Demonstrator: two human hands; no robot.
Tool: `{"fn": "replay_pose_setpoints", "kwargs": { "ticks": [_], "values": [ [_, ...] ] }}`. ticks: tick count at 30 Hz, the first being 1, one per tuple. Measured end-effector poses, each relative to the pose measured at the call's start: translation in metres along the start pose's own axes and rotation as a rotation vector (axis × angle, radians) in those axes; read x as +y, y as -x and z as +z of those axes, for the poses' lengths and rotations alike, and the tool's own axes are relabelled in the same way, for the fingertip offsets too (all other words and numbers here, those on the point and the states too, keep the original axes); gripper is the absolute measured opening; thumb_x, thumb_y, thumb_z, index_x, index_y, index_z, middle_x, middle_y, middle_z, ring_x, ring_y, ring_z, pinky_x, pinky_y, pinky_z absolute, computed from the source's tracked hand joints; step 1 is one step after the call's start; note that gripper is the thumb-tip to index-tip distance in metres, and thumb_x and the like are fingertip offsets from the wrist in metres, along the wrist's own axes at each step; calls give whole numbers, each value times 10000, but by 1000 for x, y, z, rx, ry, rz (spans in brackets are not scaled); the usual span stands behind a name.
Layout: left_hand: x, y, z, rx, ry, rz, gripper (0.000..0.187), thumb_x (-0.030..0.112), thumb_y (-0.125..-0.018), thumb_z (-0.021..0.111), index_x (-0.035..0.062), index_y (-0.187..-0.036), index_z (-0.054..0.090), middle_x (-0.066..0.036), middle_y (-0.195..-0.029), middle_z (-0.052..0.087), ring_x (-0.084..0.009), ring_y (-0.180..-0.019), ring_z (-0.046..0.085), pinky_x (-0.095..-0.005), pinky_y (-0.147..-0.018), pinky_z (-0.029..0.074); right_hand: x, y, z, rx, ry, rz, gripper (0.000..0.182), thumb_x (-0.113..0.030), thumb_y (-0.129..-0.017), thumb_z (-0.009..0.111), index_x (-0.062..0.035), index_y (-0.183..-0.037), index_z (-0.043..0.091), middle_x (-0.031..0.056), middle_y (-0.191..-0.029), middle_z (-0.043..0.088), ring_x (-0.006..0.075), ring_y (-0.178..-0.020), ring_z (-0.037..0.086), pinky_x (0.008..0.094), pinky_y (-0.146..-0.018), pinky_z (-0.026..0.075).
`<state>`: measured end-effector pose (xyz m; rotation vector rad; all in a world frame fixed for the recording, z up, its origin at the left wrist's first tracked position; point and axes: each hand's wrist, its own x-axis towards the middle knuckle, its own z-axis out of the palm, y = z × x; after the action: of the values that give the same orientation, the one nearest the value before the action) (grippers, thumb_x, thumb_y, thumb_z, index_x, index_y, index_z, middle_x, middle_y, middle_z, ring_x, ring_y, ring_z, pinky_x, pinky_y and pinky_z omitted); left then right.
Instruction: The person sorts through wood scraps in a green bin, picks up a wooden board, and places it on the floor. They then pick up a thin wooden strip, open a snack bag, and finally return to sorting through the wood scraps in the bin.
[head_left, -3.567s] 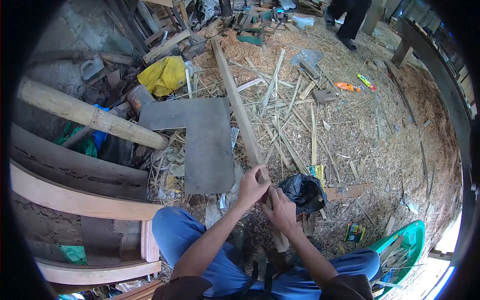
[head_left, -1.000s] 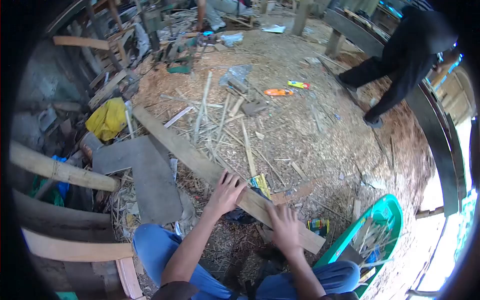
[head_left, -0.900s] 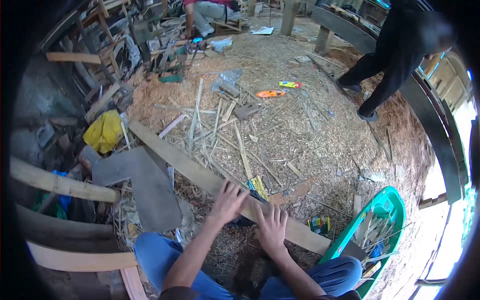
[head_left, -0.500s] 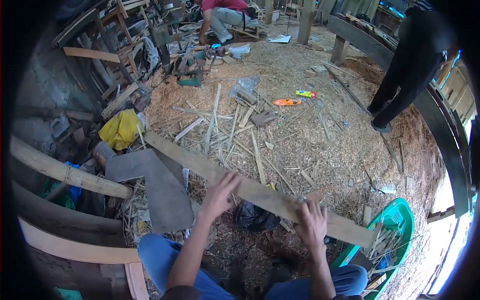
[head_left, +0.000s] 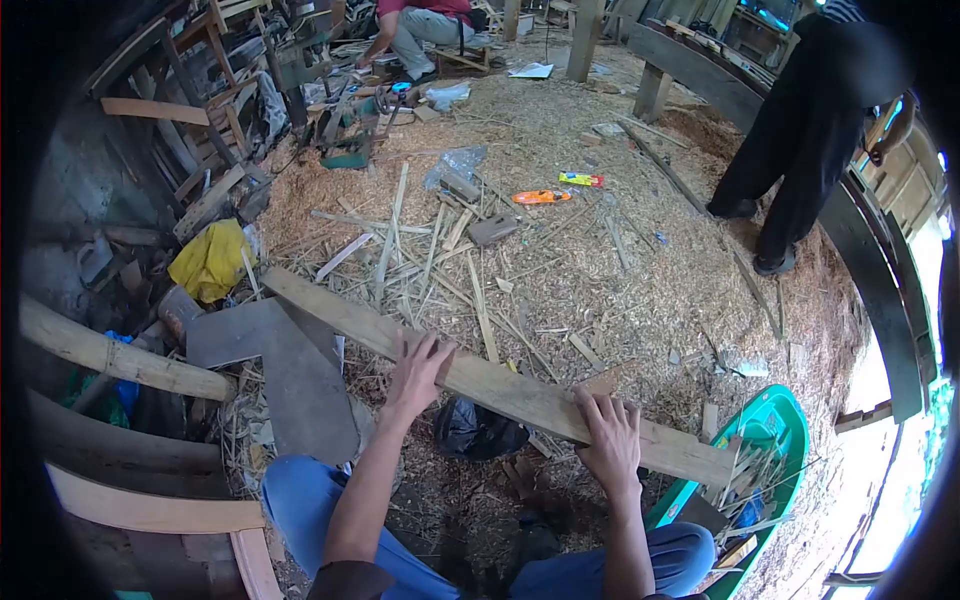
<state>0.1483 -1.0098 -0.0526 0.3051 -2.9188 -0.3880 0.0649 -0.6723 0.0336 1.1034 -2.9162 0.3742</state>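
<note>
A long wooden plank (head_left: pixel 505 392) lies slanted in front of my knees, its far end up to the left and its near end down to the right. Fingers over its upper edge, my left hand (head_left: pixel 412 378) grips it left of the middle. My right hand (head_left: pixel 611 442) grips it the same way nearer the right end. The undersides of both grips are hidden. Below the plank, between my legs, is a black plastic bag (head_left: pixel 480 430). Its right end reaches over the rim of a green basin (head_left: pixel 790 410) holding wood scraps.
Wood shavings and thin strips cover the floor. A grey L-shaped board (head_left: pixel 300 385), a yellow cloth (head_left: pixel 212 262) and a bamboo pole (head_left: pixel 120 355) lie left. Ahead is an orange object (head_left: pixel 541 197). One person (head_left: pixel 425 40) crouches far back; another (head_left: pixel 800 140) stands right.
The whole view has shifted, so most things appear farther left. My hands remain on the plank, and the left one is less blurred. The standing person's legs are farther apart.
</note>
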Motion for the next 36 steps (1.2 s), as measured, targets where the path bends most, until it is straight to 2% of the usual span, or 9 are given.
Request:
{"fn": "replay_pose_setpoints", "kwargs": {
  "ticks": [8,11,12,16,18,23,26,28,36],
  "values": [
    [40,-7,-4,122,45,43,737,26,-644,848,106,-1338,612,-129,-1361,511,-360,-1341,494,-607,-1247,230,40,-5,9,161,-38,108,869,46,-581,720,-153,-1412,563,102,-1191,633,328,-1204,566,479,-1136,359],
    [40,5,-18,62,93,45,717,50,-650,853,100,-1328,626,-138,-1345,514,-365,-1324,498,-584,-1252,235,39,-7,27,110,-63,61,797,102,-636,651,-125,-1396,576,127,-1253,629,334,-1212,558,492,-1159,347],
    [38,11,-22,61,35,57,630,75,-739,799,77,-1338,606,-151,-1332,530,-329,-1279,539,-565,-1226,259,36,-9,34,121,-52,64,791,129,-636,621,-115,-1387,584,132,-1226,628,349,-1222,550,497,-1189,323],
    [20,42,-18,19,45,-29,586,77,-748,794,70,-1310,627,-159,-1297,551,-335,-1284,534,-545,-1208,290,18,-25,64,146,-108,-23,798,91,-622,679,-127,-1385,588,123,-1224,619,359,-1268,523,509,-1222,293],
    [7,55,-1,5,85,-10,692,135,-693,870,92,-1340,629,-150,-1304,531,-359,-1279,517,-526,-1154,374,1,-28,70,115,-112,-43,817,75,-612,707,-135,-1392,583,116,-1237,613,348,-1277,522,515,-1229,282],
    [11,62,8,-34,106,-3,666,130,-707,860,100,-1331,632,-149,-1294,539,-347,-1263,529,-510,-1116,397,-42,-29,81,-73,-133,-125,887,7,-602,795,-188,-1434,557,98,-1274,586,312,-1302,520,524,-1210,294],
    [9,67,29,-56,108,59,721,121,-659,881,132,-1333,625,-117,-1319,543,-341,-1296,513,-508,-1101,405,-50,-29,102,-44,-154,-147,834,-9,-577,792,-168,-1371,592,91,-1215,616,323,-1219,558,500,-1106,377],
    [8,63,17,-58,136,71,755,138,-649,894,143,-1351,618,-114,-1344,539,-342,-1323,499,-515,-1120,392,-46,-30,107,52,-124,-210,747,-34,-569,743,-105,-1305,634,90,-1142,639,318,-1107,588,456,-993,415],
    [-23,59,-12,-195,110,-78,893,292,-609,937,148,-1418,587,-156,-1385,590,-332,-1353,509,-526,-1197,311,-10,-41,71,43,-157,-153,711,-25,-577,748,-113,-1276,656,92,-1167,642,323,-1143,575,467,-1053,397]
  ]
}}
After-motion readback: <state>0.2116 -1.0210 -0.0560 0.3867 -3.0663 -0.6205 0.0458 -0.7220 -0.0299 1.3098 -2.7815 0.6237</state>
